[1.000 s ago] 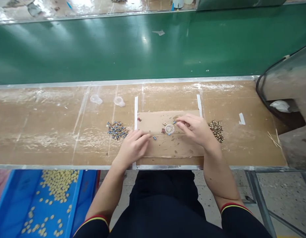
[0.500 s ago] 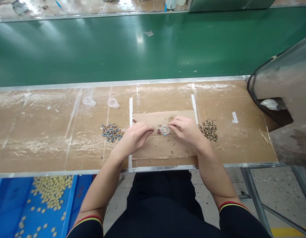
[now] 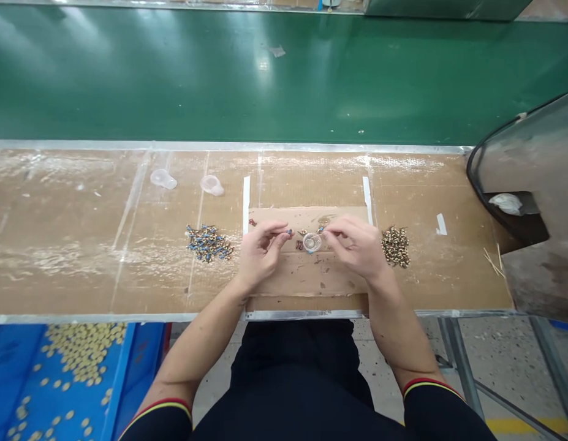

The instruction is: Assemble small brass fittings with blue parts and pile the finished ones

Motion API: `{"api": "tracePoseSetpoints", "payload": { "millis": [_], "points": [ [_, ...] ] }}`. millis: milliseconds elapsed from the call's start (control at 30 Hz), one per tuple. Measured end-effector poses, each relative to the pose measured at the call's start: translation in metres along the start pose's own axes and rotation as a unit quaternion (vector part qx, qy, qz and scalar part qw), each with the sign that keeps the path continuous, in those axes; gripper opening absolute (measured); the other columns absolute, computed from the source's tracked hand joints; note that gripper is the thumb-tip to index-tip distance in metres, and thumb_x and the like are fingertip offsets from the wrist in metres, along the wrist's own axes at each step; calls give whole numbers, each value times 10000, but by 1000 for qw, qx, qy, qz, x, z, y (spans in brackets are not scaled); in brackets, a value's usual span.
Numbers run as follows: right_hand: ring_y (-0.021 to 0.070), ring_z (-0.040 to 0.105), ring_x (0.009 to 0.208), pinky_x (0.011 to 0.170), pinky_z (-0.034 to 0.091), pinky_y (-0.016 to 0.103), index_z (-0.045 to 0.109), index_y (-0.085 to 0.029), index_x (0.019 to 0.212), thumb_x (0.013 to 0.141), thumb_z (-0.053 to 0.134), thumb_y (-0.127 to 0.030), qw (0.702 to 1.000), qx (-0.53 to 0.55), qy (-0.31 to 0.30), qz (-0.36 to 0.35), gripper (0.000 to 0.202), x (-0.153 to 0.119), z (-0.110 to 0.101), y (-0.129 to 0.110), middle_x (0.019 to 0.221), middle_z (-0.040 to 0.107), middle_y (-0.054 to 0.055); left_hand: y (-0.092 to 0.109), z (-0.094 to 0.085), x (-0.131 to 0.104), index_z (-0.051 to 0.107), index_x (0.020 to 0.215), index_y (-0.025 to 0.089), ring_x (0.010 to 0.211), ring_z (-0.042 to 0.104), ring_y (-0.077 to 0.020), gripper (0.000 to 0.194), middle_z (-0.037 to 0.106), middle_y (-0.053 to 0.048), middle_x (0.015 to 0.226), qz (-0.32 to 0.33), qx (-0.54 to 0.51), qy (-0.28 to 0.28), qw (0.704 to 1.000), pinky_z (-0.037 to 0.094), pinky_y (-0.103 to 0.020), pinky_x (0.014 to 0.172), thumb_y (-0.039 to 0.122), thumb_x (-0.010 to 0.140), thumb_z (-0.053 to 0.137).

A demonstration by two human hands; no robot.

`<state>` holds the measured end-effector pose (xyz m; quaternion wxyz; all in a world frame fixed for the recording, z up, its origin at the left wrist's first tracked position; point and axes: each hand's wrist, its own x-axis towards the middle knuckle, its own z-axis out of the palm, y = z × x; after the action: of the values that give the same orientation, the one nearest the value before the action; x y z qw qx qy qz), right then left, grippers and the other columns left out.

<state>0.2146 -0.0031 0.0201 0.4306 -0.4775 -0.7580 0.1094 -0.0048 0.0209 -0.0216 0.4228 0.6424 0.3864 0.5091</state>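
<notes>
My left hand (image 3: 264, 248) pinches a small blue-and-brass metal part (image 3: 290, 232) between thumb and fingertips. To its right, my right hand (image 3: 355, 244) is closed on a thin stick (image 3: 319, 234) that reaches over a small clear round dish (image 3: 312, 242). The dish stands on a cardboard sheet (image 3: 306, 278) between the hands. A few tiny reddish-brown pieces (image 3: 299, 245) lie just left of it. Left of my left hand is a pile of blue-and-brass parts (image 3: 209, 243). A pile of plain brass-coloured parts (image 3: 396, 246) lies beyond my right hand.
Two translucent plastic scoop-like pieces (image 3: 212, 185) lie at the back left. Thin loose sticks (image 3: 494, 263) rest near a metal machine housing (image 3: 532, 245) on the right. A green belt (image 3: 182, 79) runs behind the table. Below left, a blue bin (image 3: 45, 404) holds yellowish discs.
My left hand has turned so that the blue-and-brass part shows in its fingertips. My right hand has shifted slightly right, and its stick is now visible over the dish. The view has shifted a little.
</notes>
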Motion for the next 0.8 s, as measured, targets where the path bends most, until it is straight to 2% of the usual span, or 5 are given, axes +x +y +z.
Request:
{"api": "tracePoseSetpoints", "payload": {
  "millis": [100,167,367,500,800],
  "points": [
    [124,569,629,579,433,281,637,-222,862,975,603,-174,993,50,109,11,128,1,-3,-6,739,667,-12,-1,5,-7,657,1126,197,910,809,-180,163,804,-64,993,41,28,-19,999,679,-289,823,261,977,674],
    [124,544,609,570,419,287,621,-234,874,988,588,-202,987,75,140,7,124,0,-2,-10,725,647,-24,-2,10,-11,631,1163,206,933,806,-175,192,806,-59,995,71,46,-34,996,675,-295,850,230,977,670],
    [127,538,598,559,413,293,603,-236,875,995,579,-223,988,86,127,-7,123,-2,6,-15,718,633,-29,-1,15,-13,607,1172,204,884,807,-146,228,802,-41,973,139,65,-37,988,664,-254,847,172,961,687],
    [129,535,593,547,410,292,601,-243,883,980,589,-195,989,89,120,-4,108,-2,5,-16,717,637,-24,3,14,-11,614,1149,193,881,805,-147,220,800,-44,963,143,62,-31,987,662,-254,842,157,949,700],
    [139,564,583,526,430,295,612,-239,872,986,580,-237,992,55,114,-7,118,-2,6,-16,699,647,-5,5,15,-11,627,1153,196,889,804,-162,222,804,-53,975,149,48,-34,987,669,-269,831,138,947,689]
  ]
}}
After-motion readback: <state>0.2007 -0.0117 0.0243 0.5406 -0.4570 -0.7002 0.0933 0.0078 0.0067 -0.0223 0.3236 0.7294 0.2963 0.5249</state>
